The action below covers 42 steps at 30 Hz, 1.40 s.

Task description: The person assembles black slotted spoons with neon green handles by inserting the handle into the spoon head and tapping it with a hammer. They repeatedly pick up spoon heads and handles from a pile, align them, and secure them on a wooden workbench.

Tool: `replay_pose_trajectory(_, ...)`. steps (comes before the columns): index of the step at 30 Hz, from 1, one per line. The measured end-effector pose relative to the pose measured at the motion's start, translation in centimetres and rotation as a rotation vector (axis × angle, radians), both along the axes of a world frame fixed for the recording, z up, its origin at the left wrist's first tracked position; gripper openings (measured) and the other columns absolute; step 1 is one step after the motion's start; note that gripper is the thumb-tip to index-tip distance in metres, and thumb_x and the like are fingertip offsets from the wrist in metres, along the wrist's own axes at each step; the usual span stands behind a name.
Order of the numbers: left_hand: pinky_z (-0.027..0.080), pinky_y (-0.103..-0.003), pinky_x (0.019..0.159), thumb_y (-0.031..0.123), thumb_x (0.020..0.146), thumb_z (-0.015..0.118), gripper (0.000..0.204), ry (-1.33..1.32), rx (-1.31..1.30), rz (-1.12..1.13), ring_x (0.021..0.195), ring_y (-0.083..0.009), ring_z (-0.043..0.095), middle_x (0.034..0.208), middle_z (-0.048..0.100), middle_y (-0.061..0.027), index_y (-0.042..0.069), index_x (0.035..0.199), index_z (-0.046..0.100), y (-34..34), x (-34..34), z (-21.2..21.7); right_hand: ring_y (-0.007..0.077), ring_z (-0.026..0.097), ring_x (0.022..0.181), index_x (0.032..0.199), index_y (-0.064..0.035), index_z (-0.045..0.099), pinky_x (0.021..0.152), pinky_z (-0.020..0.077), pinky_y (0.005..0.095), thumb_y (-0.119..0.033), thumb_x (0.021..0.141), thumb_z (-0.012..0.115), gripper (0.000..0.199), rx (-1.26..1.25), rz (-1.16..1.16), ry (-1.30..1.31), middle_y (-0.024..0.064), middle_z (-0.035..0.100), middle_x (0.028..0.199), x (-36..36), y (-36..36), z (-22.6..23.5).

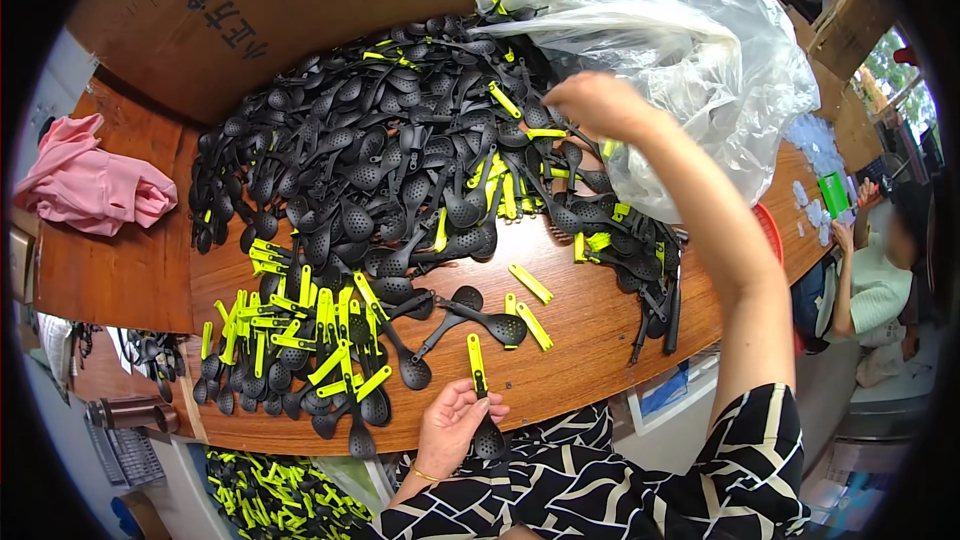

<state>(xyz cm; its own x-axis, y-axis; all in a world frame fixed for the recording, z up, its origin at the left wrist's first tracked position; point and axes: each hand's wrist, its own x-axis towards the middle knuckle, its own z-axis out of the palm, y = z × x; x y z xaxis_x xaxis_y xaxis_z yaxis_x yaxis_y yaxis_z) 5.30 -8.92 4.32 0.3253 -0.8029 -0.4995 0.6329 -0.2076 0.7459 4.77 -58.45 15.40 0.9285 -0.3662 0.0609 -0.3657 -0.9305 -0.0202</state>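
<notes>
Our left hand (452, 423) rests at the near edge of the wooden worktop (590, 330), its grip closed lightly on a black slotted spoon with a yellow-green handle (481, 395), the bowl toward us and the handle pointing away. Our right hand (592, 103) reaches far across, over the big heap of black spoons (390, 140) beside the clear plastic bag (680, 50); its fingers curl downward, but we cannot tell whether that grip holds anything. A smaller pile of finished yellow-handled spoons (300, 340) lies left of the held one.
</notes>
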Motion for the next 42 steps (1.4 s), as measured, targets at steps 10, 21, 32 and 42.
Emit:
replay_pose_trajectory(10, 0.059, -0.035, 0.09, 0.001, 0.104, 0.058, 0.031, 0.004, -0.005, -0.007, 0.104, -0.0254, 0.072, 0.115, 0.069, -0.0196, -0.004, 0.133, 0.049, -0.3, -0.2, -0.1, 0.0414, 0.046, 0.139, 0.15, -0.0328, 0.05, 0.114, 0.0376, 0.0568, -0.064, 0.096, 0.053, 0.063, 0.279, -0.461, -0.289, 0.0107, 0.048, 0.155, 11.2, -2.5, -10.6)
replay_pose_trajectory(21, 0.06, -0.037, 0.091, 0.0, 0.104, 0.056, 0.031, 0.007, 0.024, -0.007, 0.104, -0.0271, 0.072, 0.114, 0.069, -0.0195, -0.004, 0.134, 0.047, -0.4, -0.2, -0.6, 0.0376, 0.041, 0.145, 0.157, 0.0002, 0.032, 0.123, 0.0285, 0.048, -0.035, 0.1, 0.058, 0.071, 0.505, 0.154, -0.491, 0.0217, 0.044, 0.156, 24.8, 17.0, -10.5)
replay_pose_trajectory(32, 0.059, -0.035, 0.094, -0.001, 0.104, 0.055, 0.03, 0.072, -0.013, -0.025, 0.106, -0.0274, 0.072, 0.117, 0.069, -0.0208, -0.005, 0.133, 0.049, -0.3, 0.1, -0.9, 0.0309, 0.073, 0.097, 0.113, -0.0164, 0.077, 0.092, 0.0573, 0.0423, -0.019, 0.09, 0.066, 0.026, 0.5, 0.191, -0.742, 0.0101, 0.077, 0.104, 21.7, 3.7, -8.3)
replay_pose_trajectory(42, 0.06, -0.041, 0.093, -0.004, 0.103, 0.056, 0.032, 0.114, -0.043, -0.021, 0.105, -0.0299, 0.072, 0.116, 0.07, -0.0225, -0.004, 0.134, 0.051, 0.0, 0.2, -2.2, 0.0433, 0.035, 0.141, 0.153, -0.0226, 0.043, 0.114, 0.0278, 0.0584, -0.048, 0.091, 0.068, 0.071, 0.32, -0.257, -0.513, 0.0136, 0.023, 0.167, 26.4, 12.5, -11.7)
